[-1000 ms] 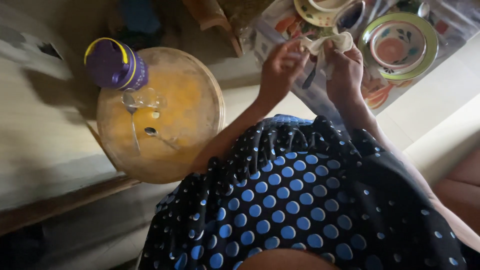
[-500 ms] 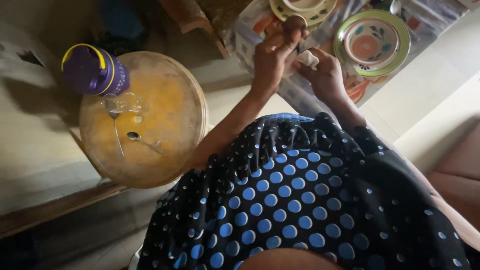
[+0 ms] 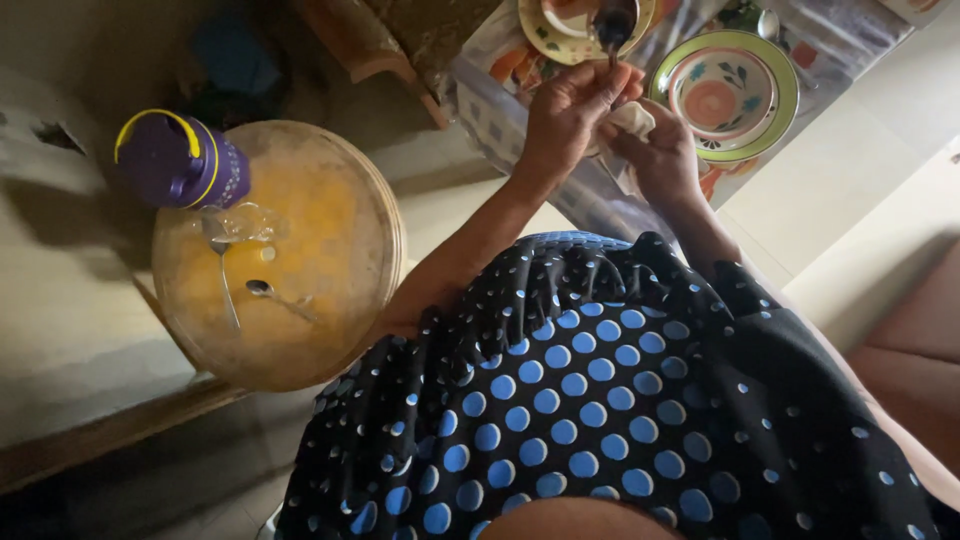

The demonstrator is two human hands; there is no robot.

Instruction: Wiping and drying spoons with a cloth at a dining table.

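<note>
My left hand (image 3: 568,112) pinches the handle of a metal spoon (image 3: 612,24), whose bowl points away from me over the plates. Close beside it, my right hand (image 3: 668,160) grips a crumpled white cloth (image 3: 633,119) that rests against the spoon's handle. Both hands meet above a patterned mat (image 3: 500,110) on the floor. My blue-dotted black dress (image 3: 560,400) fills the lower part of the view.
A round wooden stool top (image 3: 330,250) at left carries a purple jar with yellow trim (image 3: 180,162), two spoons (image 3: 272,294) and a bit of clear wrap (image 3: 240,222). A green-rimmed flowered bowl (image 3: 725,95) and another plate (image 3: 555,22) lie on the mat.
The hands, first bunched together on the white cloth, have parted a little. The left hand now holds the spoon out, with its bowl showing beyond the fingers.
</note>
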